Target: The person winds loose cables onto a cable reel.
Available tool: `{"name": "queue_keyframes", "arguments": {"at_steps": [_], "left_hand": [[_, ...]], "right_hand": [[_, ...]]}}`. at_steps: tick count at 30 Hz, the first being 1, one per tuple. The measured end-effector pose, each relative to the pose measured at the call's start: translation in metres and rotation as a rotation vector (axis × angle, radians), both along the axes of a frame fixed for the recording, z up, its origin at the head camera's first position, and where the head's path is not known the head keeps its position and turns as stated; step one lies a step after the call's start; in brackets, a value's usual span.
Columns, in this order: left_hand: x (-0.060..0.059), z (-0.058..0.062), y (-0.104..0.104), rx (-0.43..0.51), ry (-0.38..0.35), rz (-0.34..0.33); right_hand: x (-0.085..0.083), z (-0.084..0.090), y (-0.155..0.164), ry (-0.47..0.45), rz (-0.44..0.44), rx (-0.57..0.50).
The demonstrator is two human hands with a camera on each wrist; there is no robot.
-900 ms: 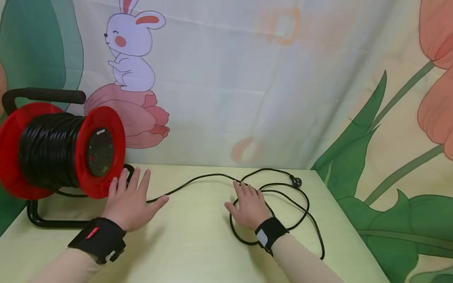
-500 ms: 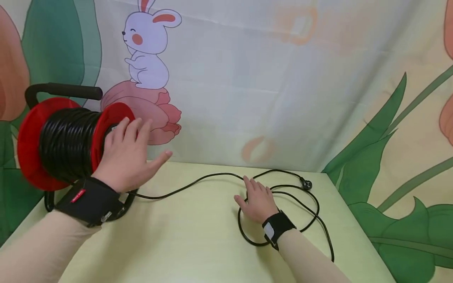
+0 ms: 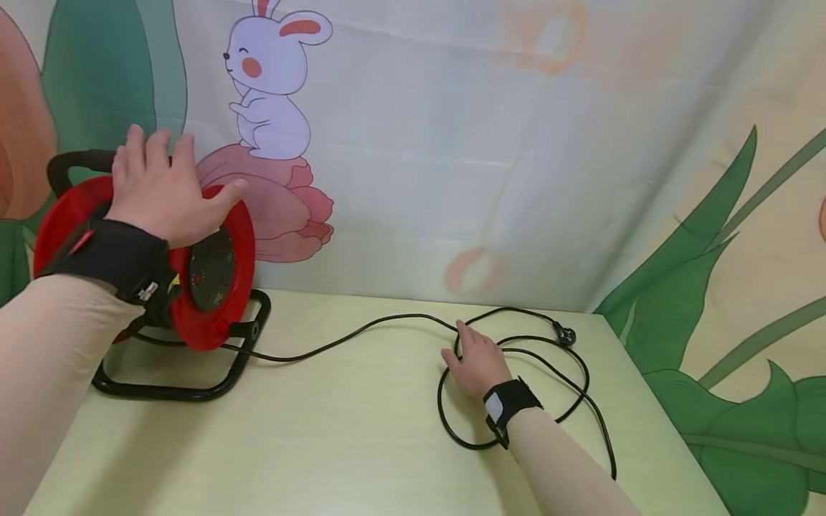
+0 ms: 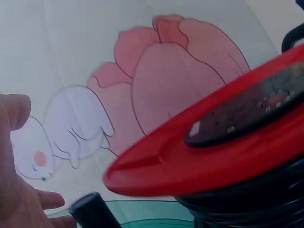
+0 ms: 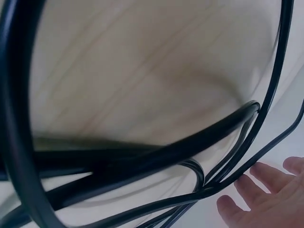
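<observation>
My left hand is raised in front of the cable reel, its fingers extended, and covers much of the black cable winding. The left wrist view shows the hand beside the free end of the reel's black handle, with a gap visible between them. The reel has red flanges and a dark socket panel. My right hand hovers over or rests on loose loops of black cable, fingers fairly straight. In the right wrist view its fingertips lie close to the cable; contact is unclear.
A black tubular stand carries the reel at the table's left. Black cable runs from it across the pale table to the loops. The plug lies at the back right. A printed curtain hangs behind.
My left hand has risen from low in front of the reel towards its handle. The right hand stays by the loops. The head view has shifted slightly, so the scene sits further right.
</observation>
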State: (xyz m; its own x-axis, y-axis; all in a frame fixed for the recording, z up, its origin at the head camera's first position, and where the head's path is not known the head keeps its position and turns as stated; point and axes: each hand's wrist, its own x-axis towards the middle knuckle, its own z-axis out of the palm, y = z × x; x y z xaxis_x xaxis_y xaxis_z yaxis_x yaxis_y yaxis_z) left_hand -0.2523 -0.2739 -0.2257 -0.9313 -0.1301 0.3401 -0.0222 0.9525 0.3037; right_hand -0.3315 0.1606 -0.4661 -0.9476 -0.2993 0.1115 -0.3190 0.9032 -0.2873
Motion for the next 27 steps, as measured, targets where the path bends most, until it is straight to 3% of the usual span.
{"name": "queue_keyframes", "arguments": {"at_steps": [6,11,20,27], "left_hand": [[-0.011,-0.001,-0.015,0.000,-0.042,0.043],[-0.018,-0.010,-0.025,0.006,-0.017,0.055],[-0.016,-0.012,-0.017,0.035,0.021,0.048],[-0.019,-0.018,-0.024,0.024,0.035,0.051]], "right_hand": [[-0.007,-0.002,-0.005,-0.026,-0.001,-0.019],[-0.013,-0.002,-0.009,-0.050,-0.016,-0.028],[-0.012,0.003,-0.002,0.029,-0.002,-0.007],[-0.018,-0.009,0.004,0.111,0.025,0.047]]}}
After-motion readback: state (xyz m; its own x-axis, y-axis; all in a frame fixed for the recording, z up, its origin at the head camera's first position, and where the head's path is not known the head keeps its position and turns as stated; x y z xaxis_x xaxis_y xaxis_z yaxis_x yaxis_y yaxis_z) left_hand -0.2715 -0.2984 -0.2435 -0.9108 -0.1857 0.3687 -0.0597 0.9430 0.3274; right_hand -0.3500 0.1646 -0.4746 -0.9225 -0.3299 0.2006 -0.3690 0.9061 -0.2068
